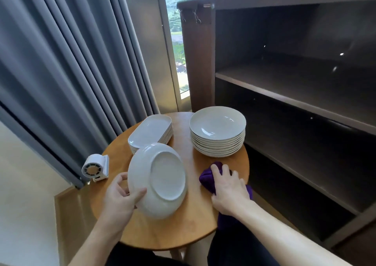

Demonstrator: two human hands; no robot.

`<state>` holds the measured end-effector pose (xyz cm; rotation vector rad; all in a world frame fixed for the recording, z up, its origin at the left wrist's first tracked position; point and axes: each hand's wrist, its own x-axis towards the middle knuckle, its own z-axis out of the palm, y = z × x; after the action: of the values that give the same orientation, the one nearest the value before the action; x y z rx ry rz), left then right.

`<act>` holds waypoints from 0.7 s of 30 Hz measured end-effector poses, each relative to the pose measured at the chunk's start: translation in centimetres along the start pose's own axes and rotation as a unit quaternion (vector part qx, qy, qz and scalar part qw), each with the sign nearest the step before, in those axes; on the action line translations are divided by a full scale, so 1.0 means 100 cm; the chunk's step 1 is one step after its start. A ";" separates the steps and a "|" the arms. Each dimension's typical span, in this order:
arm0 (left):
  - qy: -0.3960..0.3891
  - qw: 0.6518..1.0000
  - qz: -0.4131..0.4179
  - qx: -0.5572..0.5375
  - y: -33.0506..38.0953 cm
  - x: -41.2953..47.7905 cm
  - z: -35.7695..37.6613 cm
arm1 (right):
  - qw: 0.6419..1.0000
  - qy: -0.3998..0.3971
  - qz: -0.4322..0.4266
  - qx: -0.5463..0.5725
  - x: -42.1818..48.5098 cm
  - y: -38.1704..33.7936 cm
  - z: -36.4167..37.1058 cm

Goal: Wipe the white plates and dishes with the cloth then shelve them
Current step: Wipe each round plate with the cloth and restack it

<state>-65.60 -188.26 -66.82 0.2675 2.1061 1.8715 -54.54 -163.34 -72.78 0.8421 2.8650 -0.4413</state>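
Note:
My left hand (122, 196) grips the rim of a white deep plate (160, 178), tilted so that its underside faces me above the round wooden table (183, 231). My right hand (227, 188) rests on a purple cloth (207, 177) lying at the table's right edge, fingers curled over it. A stack of several round white deep plates (217, 131) stands at the table's far right. A stack of white rectangular dishes (150, 131) sits at the far left. The dark wooden shelf unit (295, 103) stands open to the right with bare shelves.
A small white fan-like device (95, 169) sits at the table's left edge. Grey curtains (71, 62) hang at the left, with a strip of window (177, 42) between them and the shelf unit.

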 end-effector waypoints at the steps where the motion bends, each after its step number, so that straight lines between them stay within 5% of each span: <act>1: 0.009 0.997 0.053 0.057 0.007 -0.003 0.006 | 1.000 -0.005 -0.001 -0.008 -0.001 -0.002 -0.002; 9: 0.030 0.907 0.294 0.298 0.052 0.015 0.069 | 0.995 -0.079 -0.062 -0.025 -0.008 -0.013 -0.014; 16: -0.010 0.705 0.479 0.523 0.076 0.052 0.157 | 0.989 -0.134 -0.065 -0.011 -0.005 -0.010 -0.025; 21: -0.076 0.617 0.484 0.615 0.075 0.074 0.190 | 0.987 -0.144 -0.065 0.008 -0.001 -0.007 -0.024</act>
<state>-66.38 -167.06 -62.08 2.0581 2.9403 0.0698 -54.89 -163.21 -70.32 0.5433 2.6575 -0.5525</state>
